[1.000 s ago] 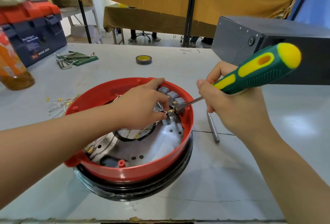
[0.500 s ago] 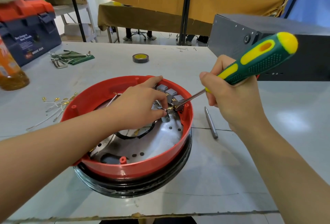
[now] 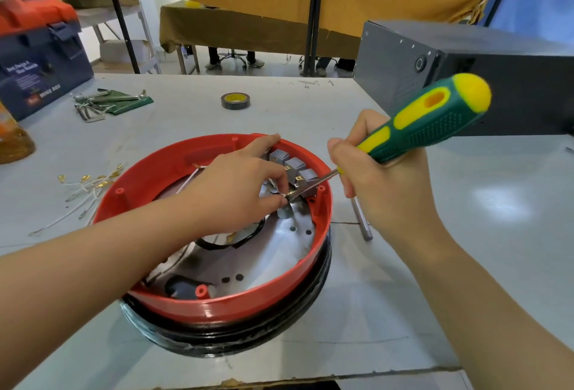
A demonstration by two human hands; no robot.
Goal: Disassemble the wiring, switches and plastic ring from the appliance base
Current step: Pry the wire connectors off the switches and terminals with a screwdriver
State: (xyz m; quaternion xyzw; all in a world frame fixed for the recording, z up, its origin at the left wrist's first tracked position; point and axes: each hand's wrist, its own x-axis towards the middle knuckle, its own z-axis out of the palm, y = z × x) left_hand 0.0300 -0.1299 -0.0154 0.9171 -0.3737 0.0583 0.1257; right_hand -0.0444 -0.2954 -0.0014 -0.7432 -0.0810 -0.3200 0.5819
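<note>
Right in the middle of the grey table (image 3: 466, 281) sits the appliance base (image 3: 236, 337), its black lower rim under the red plastic ring (image 3: 223, 305), and both hands are at work over the far right side of it. The left hand (image 3: 236, 190) reaches in across the ring, thumb and forefinger pinched together on a small brass wire terminal (image 3: 290, 195) just beside the row of grey switches (image 3: 295, 169). The right hand (image 3: 382, 184) is wrapped around the green-and-yellow screwdriver (image 3: 431, 119), whose metal shaft slants down over the ring's edge, its tip meeting that same terminal at the left fingertips. Loose white wires (image 3: 84, 194) with brass ends lie on the table to the left of the base, well apart from both hands. A metal rod (image 3: 362, 222) lies just right of the ring.
</note>
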